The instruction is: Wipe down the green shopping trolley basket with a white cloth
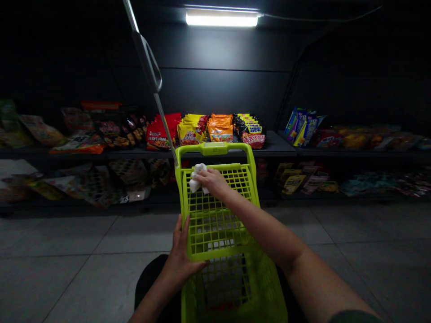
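A lime-green plastic shopping basket (215,224) lies tilted in front of me, its mesh wall facing up. My left hand (180,255) grips the basket's near left edge, fingers wrapped around the rim. My right hand (211,181) reaches across the mesh wall near the far end and presses a crumpled white cloth (197,178) against the grid. The basket's far rim (212,149) has a flat handle plate.
Dark shelves (276,146) behind the basket hold rows of snack packets (220,128) in red, yellow and orange. A metal pole with a grey handle (150,67) leans from top left toward the basket. Grey floor tiles (67,251) spread on both sides. A strip light (222,18) glows above.
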`<state>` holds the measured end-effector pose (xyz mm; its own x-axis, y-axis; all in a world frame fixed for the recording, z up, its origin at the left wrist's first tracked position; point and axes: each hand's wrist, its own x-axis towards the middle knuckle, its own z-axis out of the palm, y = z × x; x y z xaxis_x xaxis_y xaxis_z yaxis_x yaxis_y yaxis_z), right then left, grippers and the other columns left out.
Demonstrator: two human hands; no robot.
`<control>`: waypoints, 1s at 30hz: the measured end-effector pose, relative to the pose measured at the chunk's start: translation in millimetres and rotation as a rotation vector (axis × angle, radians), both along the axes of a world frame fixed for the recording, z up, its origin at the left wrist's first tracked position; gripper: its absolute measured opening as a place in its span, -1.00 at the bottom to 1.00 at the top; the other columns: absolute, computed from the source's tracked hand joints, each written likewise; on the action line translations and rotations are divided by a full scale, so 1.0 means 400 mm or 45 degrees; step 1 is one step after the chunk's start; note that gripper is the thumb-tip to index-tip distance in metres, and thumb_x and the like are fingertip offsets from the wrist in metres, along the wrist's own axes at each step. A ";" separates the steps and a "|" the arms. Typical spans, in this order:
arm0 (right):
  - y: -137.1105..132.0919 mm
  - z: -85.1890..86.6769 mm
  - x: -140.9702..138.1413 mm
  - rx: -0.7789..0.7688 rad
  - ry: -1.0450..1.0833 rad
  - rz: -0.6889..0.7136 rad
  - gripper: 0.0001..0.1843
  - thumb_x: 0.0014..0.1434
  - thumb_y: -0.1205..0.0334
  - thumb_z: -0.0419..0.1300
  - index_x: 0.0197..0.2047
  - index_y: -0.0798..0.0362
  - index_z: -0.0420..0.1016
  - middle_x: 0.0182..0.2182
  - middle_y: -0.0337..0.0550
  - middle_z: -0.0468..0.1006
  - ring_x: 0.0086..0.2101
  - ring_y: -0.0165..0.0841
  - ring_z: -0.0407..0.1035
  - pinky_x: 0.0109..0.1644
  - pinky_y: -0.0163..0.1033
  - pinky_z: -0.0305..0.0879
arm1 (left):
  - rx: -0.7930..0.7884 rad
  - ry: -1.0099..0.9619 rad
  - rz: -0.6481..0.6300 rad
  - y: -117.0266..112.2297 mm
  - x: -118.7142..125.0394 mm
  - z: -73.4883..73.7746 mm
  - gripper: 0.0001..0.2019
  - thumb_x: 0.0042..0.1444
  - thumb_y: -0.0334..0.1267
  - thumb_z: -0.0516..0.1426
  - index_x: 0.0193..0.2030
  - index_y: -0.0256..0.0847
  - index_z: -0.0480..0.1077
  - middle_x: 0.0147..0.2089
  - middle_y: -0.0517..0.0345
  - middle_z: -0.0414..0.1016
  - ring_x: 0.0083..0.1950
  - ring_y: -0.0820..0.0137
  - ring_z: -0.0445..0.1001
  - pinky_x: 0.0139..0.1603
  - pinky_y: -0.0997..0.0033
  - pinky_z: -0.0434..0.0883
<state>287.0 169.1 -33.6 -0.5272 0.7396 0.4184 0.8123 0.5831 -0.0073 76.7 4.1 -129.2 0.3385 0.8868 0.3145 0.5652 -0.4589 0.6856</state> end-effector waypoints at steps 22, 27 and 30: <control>0.022 0.015 0.151 0.031 -0.089 -0.229 -0.53 0.38 0.32 0.04 0.32 -0.10 0.34 0.23 -0.09 0.44 0.14 -0.20 0.33 0.27 -0.07 0.16 | -0.034 -0.047 -0.022 0.006 -0.013 -0.005 0.25 -0.12 -0.25 0.38 0.52 0.11 -0.41 0.58 -0.12 -0.51 0.56 -0.15 -0.26 0.39 -0.33 0.11; -0.032 0.067 0.336 0.038 -0.086 -0.684 -0.62 0.36 0.36 0.02 0.16 -0.02 0.49 0.00 -0.05 0.58 0.05 -0.19 0.37 0.33 0.05 -0.02 | -0.022 -0.044 -0.036 0.007 -0.012 -0.007 0.26 -0.11 -0.24 0.39 0.52 0.13 -0.42 0.58 -0.11 -0.53 0.56 -0.17 -0.26 0.40 -0.37 0.06; -0.087 0.065 0.327 0.016 -0.160 -0.722 -0.67 0.34 0.37 0.01 0.06 0.08 0.52 -0.07 0.02 0.59 -0.06 -0.21 0.40 0.20 -0.07 0.12 | -0.009 -0.039 -0.065 0.010 -0.007 -0.010 0.27 -0.10 -0.21 0.39 0.52 0.13 -0.45 0.58 -0.12 -0.53 0.55 -0.20 -0.26 0.40 -0.39 0.07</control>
